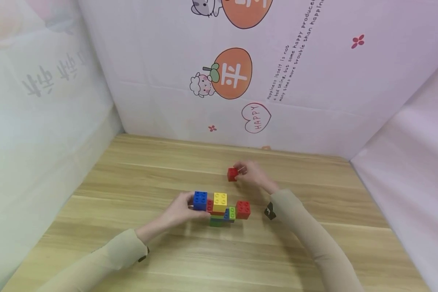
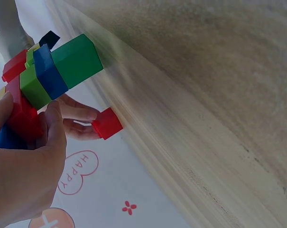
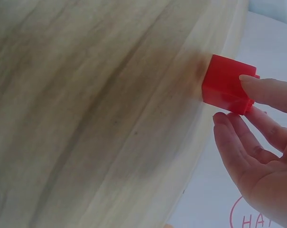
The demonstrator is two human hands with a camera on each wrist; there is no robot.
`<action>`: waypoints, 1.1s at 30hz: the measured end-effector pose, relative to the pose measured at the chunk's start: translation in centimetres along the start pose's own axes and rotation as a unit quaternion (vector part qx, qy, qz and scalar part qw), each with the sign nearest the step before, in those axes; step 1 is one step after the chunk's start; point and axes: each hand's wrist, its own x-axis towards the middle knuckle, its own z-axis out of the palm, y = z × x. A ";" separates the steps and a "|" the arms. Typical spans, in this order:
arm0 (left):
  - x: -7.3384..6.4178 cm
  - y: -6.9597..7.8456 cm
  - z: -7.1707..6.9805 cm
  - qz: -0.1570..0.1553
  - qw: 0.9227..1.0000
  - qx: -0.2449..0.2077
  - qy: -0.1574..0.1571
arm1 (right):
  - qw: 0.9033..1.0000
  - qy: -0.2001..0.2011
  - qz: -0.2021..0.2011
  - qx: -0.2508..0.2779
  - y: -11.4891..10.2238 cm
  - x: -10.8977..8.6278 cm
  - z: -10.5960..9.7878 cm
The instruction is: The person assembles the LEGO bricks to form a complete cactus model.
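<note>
My left hand (image 1: pixel 179 210) grips a built cluster of toy building bricks by its left end, near the blue brick (image 1: pixel 200 200). A yellow brick (image 1: pixel 220 201) tops the cluster, and a red brick (image 1: pixel 243 209) sticks out at its right end. From below, the left wrist view shows a dark green brick (image 2: pixel 78 61) and a blue one (image 2: pixel 49 75) joined to it. Farther back, my right hand (image 1: pixel 254 175) pinches a single red brick (image 3: pixel 228 84) between thumb and fingers. This brick is apart from the cluster; whether it touches the table cannot be told.
A wood-grain table (image 1: pixel 160 259) lies beneath both hands. Printed white sheeting (image 1: pixel 160 81) rises behind the table's back edge, with more sheeting (image 1: pixel 40 134) along the left and on the right side.
</note>
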 end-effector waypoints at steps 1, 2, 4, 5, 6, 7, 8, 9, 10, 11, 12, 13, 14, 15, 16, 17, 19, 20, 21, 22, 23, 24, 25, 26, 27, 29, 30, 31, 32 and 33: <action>0.0 0.0 0.0 -0.001 1.000 0.000 0.001 | 1.000 -0.001 0.000 0.000 0.1 0.0 0.0; 0.0 0.1 0.1 -0.001 1.000 0.001 0.001 | 1.000 -0.002 -0.002 0.001 0.2 0.0 0.1; 0.0 0.1 0.1 -0.003 1.000 0.004 0.003 | 1.000 -0.004 -0.001 0.006 0.3 0.0 0.1; 0.0 0.2 0.2 -0.003 1.000 0.004 0.004 | 1.000 -0.005 -0.001 0.007 0.4 0.0 0.1; 0.0 0.2 0.2 -0.005 1.000 0.004 0.005 | 1.000 -0.005 -0.002 0.007 0.4 0.0 0.1; 0.0 0.2 0.2 -0.006 1.000 0.005 0.006 | 1.000 -0.005 -0.002 0.007 0.5 0.0 0.1; 0.0 0.3 0.2 -0.007 1.000 0.006 0.006 | 1.000 -0.005 -0.002 0.007 0.5 0.0 0.1; 0.0 0.3 0.2 -0.007 1.000 0.006 0.006 | 1.000 -0.005 0.000 0.007 0.5 0.0 0.1; 0.0 0.3 0.2 -0.008 1.000 0.007 0.006 | 1.000 -0.004 -0.001 0.006 0.5 -0.1 0.1; 0.0 0.3 0.3 -0.008 1.000 0.007 0.006 | 1.000 -0.002 0.002 0.007 0.5 -0.1 0.1; 0.0 0.3 0.3 -0.008 1.000 0.007 0.005 | 1.000 -0.001 0.001 0.006 0.5 -0.2 0.1; 0.0 0.3 0.3 -0.007 1.000 0.007 0.005 | 1.000 0.002 0.002 0.006 0.5 -0.2 0.1; 0.0 0.3 0.3 -0.006 1.000 0.005 0.004 | 1.000 0.005 0.003 0.005 0.5 -0.3 0.1; 0.0 0.4 0.3 -0.006 1.000 0.005 0.004 | 1.000 0.009 0.004 0.003 0.5 -0.4 0.0; 0.0 0.4 0.2 -0.006 1.000 0.004 0.004 | 1.000 0.013 0.004 0.001 0.4 -0.5 0.0; 0.0 0.3 0.2 -0.005 1.000 0.004 0.005 | 1.000 0.016 0.005 -0.001 0.3 -0.7 -0.1; 0.0 0.3 0.2 -0.005 1.000 0.003 0.005 | 1.000 0.023 0.004 -0.008 0.1 -0.9 -0.3; 0.0 0.3 0.2 -0.006 1.000 0.004 0.006 | 1.000 0.026 0.004 -0.010 -0.1 -1.1 -0.4; 0.0 0.3 0.2 -0.008 1.000 0.004 0.007 | 1.000 0.028 0.001 -0.010 -0.2 -1.2 -0.5; 0.0 0.3 0.2 -0.008 1.000 0.004 0.008 | 0.999 0.031 0.000 -0.009 -0.4 -1.4 -0.6; 0.0 0.2 0.2 -0.009 1.000 0.004 0.007 | 0.999 0.032 -0.002 -0.010 -0.4 -1.5 -0.7; 0.0 0.2 0.2 -0.009 1.000 0.004 0.008 | 0.999 0.034 -0.005 -0.009 -0.6 -1.6 -0.8; 0.0 0.2 0.2 -0.010 1.000 0.004 0.008 | 0.999 0.035 -0.010 -0.008 -0.7 -1.8 -0.9; 0.0 0.2 0.2 -0.011 1.000 0.004 0.007 | 0.999 0.036 -0.012 -0.006 -0.8 -1.9 -1.0; 0.0 0.2 0.2 -0.011 1.000 0.002 0.007 | 0.999 0.037 -0.017 -0.007 -0.9 -2.1 -1.1; 0.0 0.2 0.2 -0.010 1.000 0.001 0.005 | 0.999 0.037 -0.024 -0.007 -1.1 -2.3 -1.2; 0.0 0.2 0.2 -0.010 1.000 0.001 0.005 | 0.999 0.038 -0.025 -0.005 -1.3 -2.5 -1.3; 0.0 0.2 0.2 -0.010 1.000 0.000 0.004 | 0.999 0.038 -0.027 -0.005 -1.4 -2.6 -1.3; -0.1 0.2 0.2 -0.010 1.000 -0.001 0.004 | 0.999 0.039 -0.026 -0.003 -1.6 -2.7 -1.3; -0.1 0.2 0.2 -0.010 1.000 -0.001 0.004 | 0.999 0.041 -0.026 -0.002 -1.7 -2.8 -1.4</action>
